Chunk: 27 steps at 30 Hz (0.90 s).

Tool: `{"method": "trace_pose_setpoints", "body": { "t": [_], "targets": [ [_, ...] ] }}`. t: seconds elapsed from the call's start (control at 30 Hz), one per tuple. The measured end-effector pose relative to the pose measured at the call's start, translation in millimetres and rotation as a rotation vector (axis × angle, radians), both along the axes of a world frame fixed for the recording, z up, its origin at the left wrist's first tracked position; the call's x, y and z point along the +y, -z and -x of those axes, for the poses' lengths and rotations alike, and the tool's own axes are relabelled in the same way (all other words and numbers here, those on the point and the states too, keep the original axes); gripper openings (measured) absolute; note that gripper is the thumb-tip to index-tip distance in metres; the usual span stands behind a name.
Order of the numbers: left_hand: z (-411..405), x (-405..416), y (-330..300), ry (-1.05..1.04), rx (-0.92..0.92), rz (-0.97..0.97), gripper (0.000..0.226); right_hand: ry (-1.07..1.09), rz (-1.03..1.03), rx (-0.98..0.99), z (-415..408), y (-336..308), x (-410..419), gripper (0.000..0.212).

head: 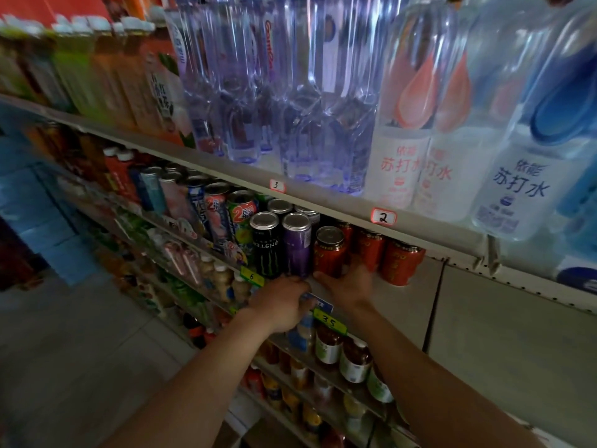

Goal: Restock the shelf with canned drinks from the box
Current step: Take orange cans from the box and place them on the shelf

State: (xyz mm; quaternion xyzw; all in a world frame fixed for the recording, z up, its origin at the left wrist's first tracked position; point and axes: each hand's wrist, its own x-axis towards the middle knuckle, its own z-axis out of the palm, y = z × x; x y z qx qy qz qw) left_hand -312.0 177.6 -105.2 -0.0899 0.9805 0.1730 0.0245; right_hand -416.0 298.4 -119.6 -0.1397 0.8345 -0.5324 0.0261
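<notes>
On the middle shelf point(400, 305) stand a black Monster can point(265, 244), a purple can point(296, 244) and several red cans point(400, 261). My left hand point(281, 302) reaches to the shelf's front edge, and its curled fingers grip the foot of the purple can. Just to the right, my right hand point(350, 284) holds the base of the front red can point(329, 250), thumb on its left side and blurred fingers on its right. The box is not in view.
More cans point(216, 211) fill the shelf to the left. Water and soda bottles point(400, 150) crowd the shelf above, low over the cans. Bottled drinks point(329, 347) fill the shelves below. Bare shelf board point(517, 318) lies to the right of the red cans.
</notes>
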Motion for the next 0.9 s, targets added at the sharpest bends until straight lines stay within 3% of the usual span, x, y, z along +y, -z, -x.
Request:
{"method": "trace_pose_setpoints", "body": {
  "t": [0.23,0.5,0.57,0.67,0.73,0.8,0.9],
  "targets": [
    [1,-3,-6,0.018,-0.006,0.021,0.034,-0.015,-0.007,-0.046,6,8,-6,0.049],
    [-1,-6,-6,0.012,0.030,-0.018,0.033,-0.007,-0.054,-0.032,-1,0,-1,0.058],
    [-12,-10,-2,0.030,0.127,-0.133,0.037,0.017,-0.081,0.074,-7,-8,6,0.051],
    [-44,-16,2,0.027,0.519,-0.247,0.035,0.102,0.153,0.357,-39,-21,27,0.031],
    [-77,-21,20,-0.103,0.660,-0.297,0.028,-0.048,0.256,0.422,-85,-19,35,0.014],
    [-114,-27,58,-0.293,0.632,-0.408,0.023,-0.386,0.215,0.353,-127,6,31,0.004],
    [-170,-31,145,-0.560,0.385,-0.489,0.018,-0.848,-0.157,0.007,-164,81,7,0.014]
  ]
}}
